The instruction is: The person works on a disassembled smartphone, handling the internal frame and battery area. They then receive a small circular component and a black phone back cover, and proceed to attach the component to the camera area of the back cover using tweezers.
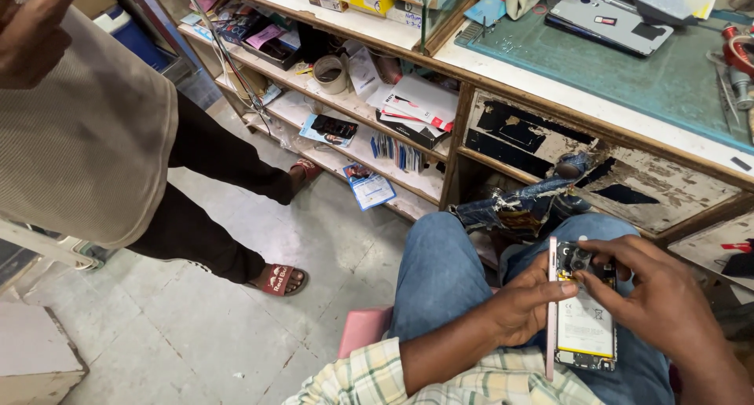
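At far left a second person stands on the tiled floor (236, 295), wearing a beige shirt (86, 130), dark trousers and red sandals (279, 279). Behind, open shelves (345, 114) hold booklets, small boxes and a roll of tape (331, 73). A blue leaflet (369, 187) lies at the foot of the shelves.

Near centre, the seated person's legs in blue jeans (440, 271) extend away from the camera, with a pink stool (363, 330) beneath.

The left hand (528, 303) is closed on the left long edge of an opened smartphone (583, 311), thumb lying over the upper part of its exposed interior. The phone rests above the lap at lower right. Its long axis runs near to far, almost vertical in the view; the camera-module end points far, toward the surface, and the bottom circuit board points near. The open side faces up, showing a white battery (585, 326). The pink frame edge is at left.

The right hand (656, 295) is partly curled, fingertips pinched at the camera-module end of the phone; whether anything is held between them cannot be told.

At far right, the green-matted surface (628, 75) carries a grey phone (613, 20) lying flat.
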